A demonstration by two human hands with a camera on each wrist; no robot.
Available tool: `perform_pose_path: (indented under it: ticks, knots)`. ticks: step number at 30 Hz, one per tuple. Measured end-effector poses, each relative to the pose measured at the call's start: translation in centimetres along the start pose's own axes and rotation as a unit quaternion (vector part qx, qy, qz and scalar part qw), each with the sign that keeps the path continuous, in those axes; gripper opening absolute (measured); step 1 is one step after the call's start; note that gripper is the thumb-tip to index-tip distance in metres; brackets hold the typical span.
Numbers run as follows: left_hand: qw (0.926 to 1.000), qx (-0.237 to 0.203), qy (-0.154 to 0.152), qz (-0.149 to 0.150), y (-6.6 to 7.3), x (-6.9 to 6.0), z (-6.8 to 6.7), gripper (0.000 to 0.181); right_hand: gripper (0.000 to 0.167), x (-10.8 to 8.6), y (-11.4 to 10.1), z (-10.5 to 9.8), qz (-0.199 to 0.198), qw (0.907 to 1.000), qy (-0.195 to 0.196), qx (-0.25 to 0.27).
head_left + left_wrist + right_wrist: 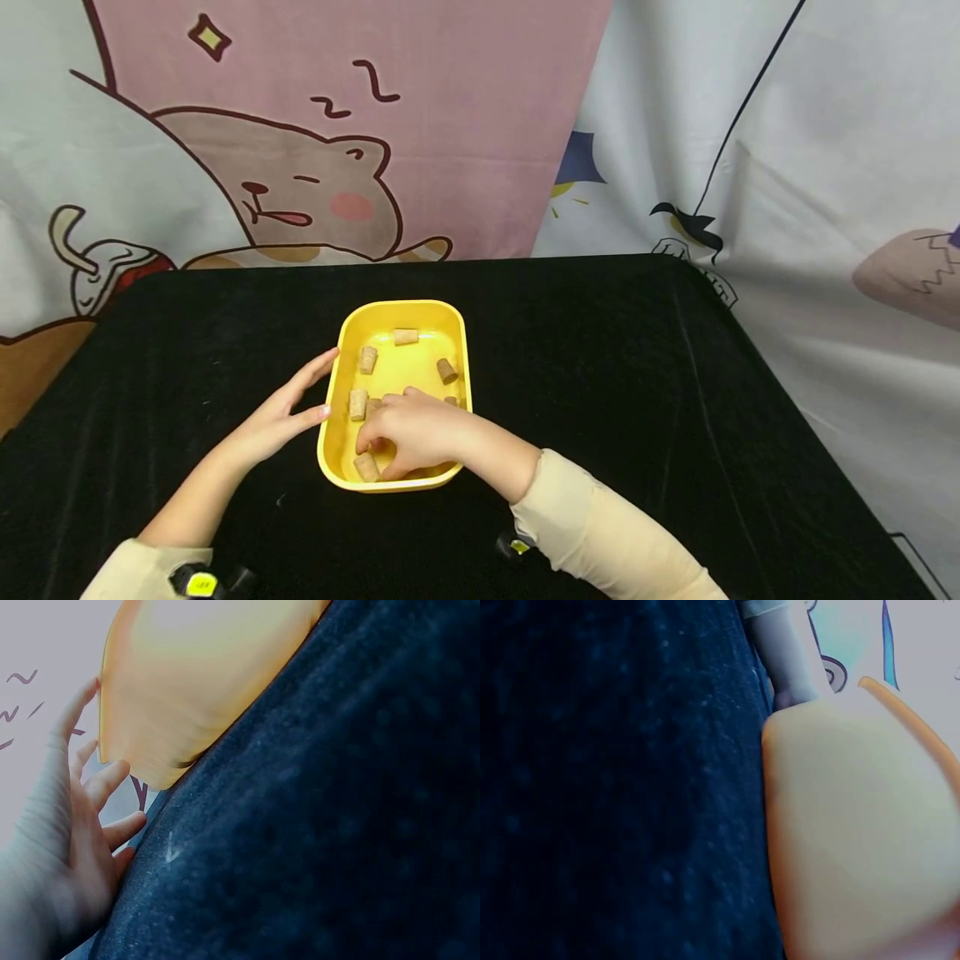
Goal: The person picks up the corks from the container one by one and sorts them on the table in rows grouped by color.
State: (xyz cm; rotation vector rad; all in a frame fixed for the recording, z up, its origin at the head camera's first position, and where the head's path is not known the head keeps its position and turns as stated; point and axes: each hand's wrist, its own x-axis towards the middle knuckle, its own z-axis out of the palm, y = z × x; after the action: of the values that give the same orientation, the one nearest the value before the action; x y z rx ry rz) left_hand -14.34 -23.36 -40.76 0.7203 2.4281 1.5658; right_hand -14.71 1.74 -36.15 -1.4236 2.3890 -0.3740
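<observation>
A yellow tray (405, 310) with rounded corners stands on a black cloth, holding several small tapered corks. Over its near part, the right hand (420, 429) reaches in from the right. Thumb and index finger pinch a cork (366, 467) in the near left corner. The left hand (279, 417) is at the tray's left side, thumb and a finger extended to its wall. Other corks lie at the left wall (358, 405), farther up (367, 360), at the far end (406, 337) and right (447, 371). The right hand partly covers more; its fingers are hidden in the right wrist view.
Black cloth (600, 375) covers the table around the tray. Behind it hangs a printed curtain (480, 125) with a sleeping bear. In the left wrist view, the tray's outer wall (195, 690) rises beside the fingers.
</observation>
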Motion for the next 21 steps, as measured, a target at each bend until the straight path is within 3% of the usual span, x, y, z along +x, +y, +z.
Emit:
perform_pose_path:
  ticks: [10,21]
  knots:
    - [1.0000,-0.001,-0.002,-0.001,-0.03,-0.01,-0.05,0.066,0.025,0.23,-0.12,0.12,-0.020,0.9998,0.004,-0.004]
    - [1.0000,0.000,-0.003,-0.004,-0.04,-0.01,0.01,0.067,0.029,-0.31,-0.09,-0.29,-0.020,0.9992,0.033,-0.011]
